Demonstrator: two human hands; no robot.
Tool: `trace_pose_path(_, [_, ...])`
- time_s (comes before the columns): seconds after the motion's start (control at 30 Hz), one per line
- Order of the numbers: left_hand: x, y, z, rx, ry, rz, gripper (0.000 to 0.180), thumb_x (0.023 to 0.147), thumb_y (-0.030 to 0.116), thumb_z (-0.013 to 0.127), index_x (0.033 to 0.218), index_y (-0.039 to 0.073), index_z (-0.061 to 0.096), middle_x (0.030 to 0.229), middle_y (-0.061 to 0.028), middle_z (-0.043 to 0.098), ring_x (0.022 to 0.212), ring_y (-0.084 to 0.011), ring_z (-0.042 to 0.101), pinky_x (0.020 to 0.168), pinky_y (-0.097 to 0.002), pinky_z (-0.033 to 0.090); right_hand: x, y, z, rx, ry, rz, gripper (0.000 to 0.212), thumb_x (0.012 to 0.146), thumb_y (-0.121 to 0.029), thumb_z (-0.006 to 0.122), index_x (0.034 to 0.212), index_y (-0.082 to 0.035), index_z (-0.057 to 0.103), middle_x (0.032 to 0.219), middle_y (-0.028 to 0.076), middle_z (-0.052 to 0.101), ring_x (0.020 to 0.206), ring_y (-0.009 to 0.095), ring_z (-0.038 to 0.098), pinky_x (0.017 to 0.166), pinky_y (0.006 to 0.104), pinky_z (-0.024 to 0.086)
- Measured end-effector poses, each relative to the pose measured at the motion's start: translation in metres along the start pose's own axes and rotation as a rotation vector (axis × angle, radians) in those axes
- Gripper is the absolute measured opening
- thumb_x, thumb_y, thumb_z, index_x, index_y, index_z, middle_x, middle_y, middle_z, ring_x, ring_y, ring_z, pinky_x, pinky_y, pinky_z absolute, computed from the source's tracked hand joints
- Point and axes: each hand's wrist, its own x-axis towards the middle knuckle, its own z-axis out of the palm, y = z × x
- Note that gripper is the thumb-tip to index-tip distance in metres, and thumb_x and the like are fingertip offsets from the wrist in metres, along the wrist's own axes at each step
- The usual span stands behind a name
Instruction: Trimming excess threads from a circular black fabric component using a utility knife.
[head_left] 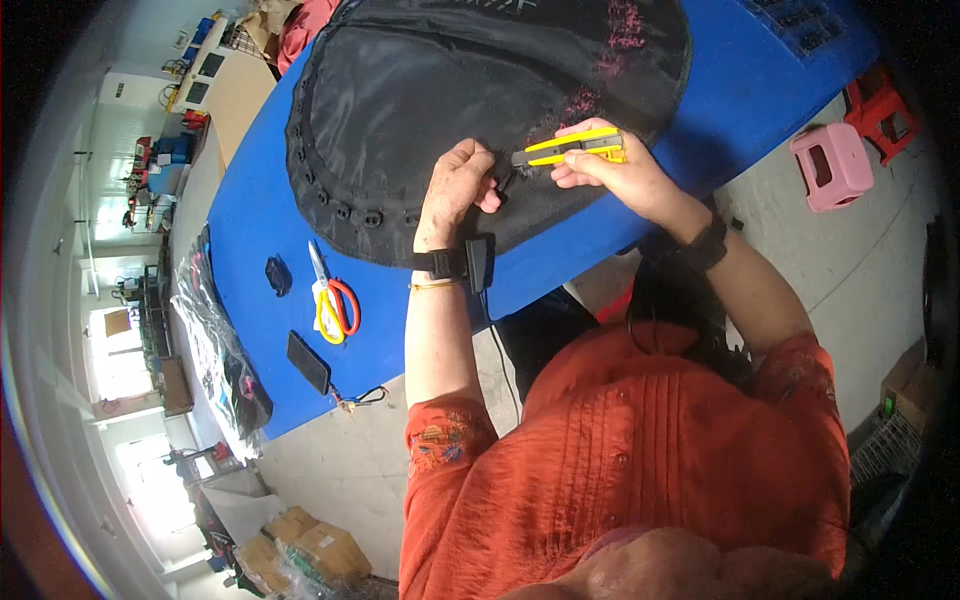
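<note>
My right hand (622, 178) is closed round a yellow and black utility knife (575, 148), its tip pointing left toward my other hand. My left hand (461, 185) is closed, thumb and fingers pinched together at the near part of a large black fabric piece (400, 110). Something small and dark lies by those fingertips, too hidden to name. The fabric is rounded, with pink marks on its right part and a row of small dark fittings (343, 212) along its left and near edge. It lies flat on a blue table (240, 230).
Scissors with red and yellow handles (337, 308), a small black bundle (278, 276) and a black phone (308, 362) lie on the table's left. Plastic-wrapped goods (220, 350) line its left edge. A pink stool (832, 167) and a red stool (882, 115) stand at right.
</note>
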Motion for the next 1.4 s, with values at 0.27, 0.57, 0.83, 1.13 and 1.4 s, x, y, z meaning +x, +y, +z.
trace_pose_path(0.27, [-0.002,0.001,0.002,0.002,0.01,0.014,0.012,0.095,0.015,0.053,0.084,0.009,0.053,0.064,-0.0017,0.055,0.043,-0.0126,0.056,0.042,-0.025,0.048,-0.003,-0.003,0.002,-0.036,0.003,-0.007,0.03,0.097,-0.005,0.057,0.125,0.002,0.051,0.109,0.016,0.066,0.092,0.02,0.07,0.084,0.0304,0.059])
trace_pose_path(0.57, [-0.002,0.001,-0.001,0.032,-0.002,0.007,0.011,0.094,0.017,0.054,0.086,0.009,0.053,0.065,-0.0024,0.056,0.044,-0.0131,0.057,0.042,-0.0256,0.048,-0.005,-0.004,0.001,-0.058,-0.014,-0.01,0.029,0.096,-0.006,0.058,0.124,0.002,0.052,0.106,0.016,0.066,0.09,0.02,0.07,0.082,0.0306,0.06])
trace_pose_path(0.83, [-0.002,0.0,0.0,0.002,-0.012,-0.001,0.012,0.093,0.014,0.052,0.082,0.009,0.052,0.065,-0.0029,0.056,0.044,-0.0129,0.057,0.042,-0.0247,0.049,-0.003,-0.001,-0.002,-0.027,-0.014,-0.019,0.028,0.095,-0.005,0.061,0.121,0.002,0.052,0.104,0.016,0.065,0.09,0.023,0.07,0.08,0.0341,0.061])
trace_pose_path(1.13, [-0.002,0.0,0.0,-0.005,-0.022,-0.012,0.01,0.094,0.015,0.053,0.086,0.01,0.053,0.065,-0.0024,0.056,0.043,-0.0134,0.055,0.041,-0.0259,0.048,-0.005,-0.003,-0.003,-0.041,-0.034,-0.006,0.029,0.095,-0.005,0.06,0.121,0.002,0.05,0.103,0.015,0.065,0.09,0.023,0.07,0.08,0.0339,0.061])
trace_pose_path(1.4, [-0.003,0.0,-0.002,0.004,-0.003,-0.002,0.01,0.093,0.013,0.052,0.085,0.008,0.053,0.064,-0.0034,0.056,0.043,-0.0143,0.057,0.041,-0.0267,0.048,-0.018,-0.005,0.001,-0.071,-0.055,-0.001,0.023,0.094,-0.01,0.062,0.113,0.002,0.056,0.093,0.017,0.068,0.08,0.023,0.072,0.071,0.0326,0.062])
